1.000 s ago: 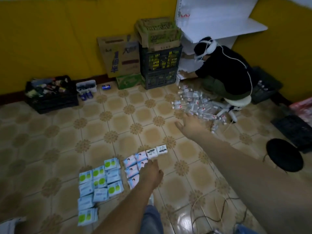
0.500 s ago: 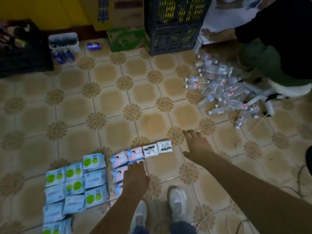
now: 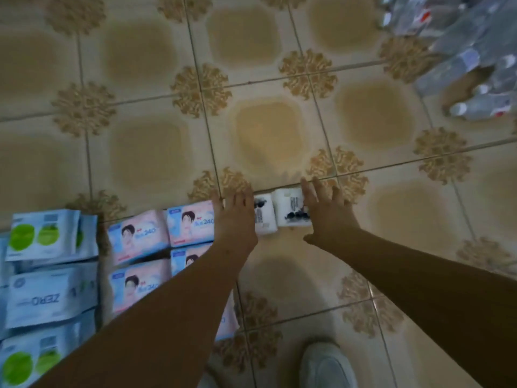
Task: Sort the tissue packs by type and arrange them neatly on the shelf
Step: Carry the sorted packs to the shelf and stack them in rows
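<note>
Head view: left hand (image 3: 235, 219) and right hand (image 3: 326, 217), fingers straight, are flanking, seemingly touching, two white tissue packs (image 3: 279, 212) on the floor (image 3: 265, 135).

The light is dim and warm, leaving the tiled floor (image 3: 265, 135) murky yellow-brown. Faint sheen shows on tiles near the lower right edge. Both forearms read as dark, almost flat shapes. The whole picture is soft with motion blur; the plastic bottles (image 3: 470, 65) at the upper right corner smear most. Grout lines bow outward toward the edges from wide-angle distortion.
</note>
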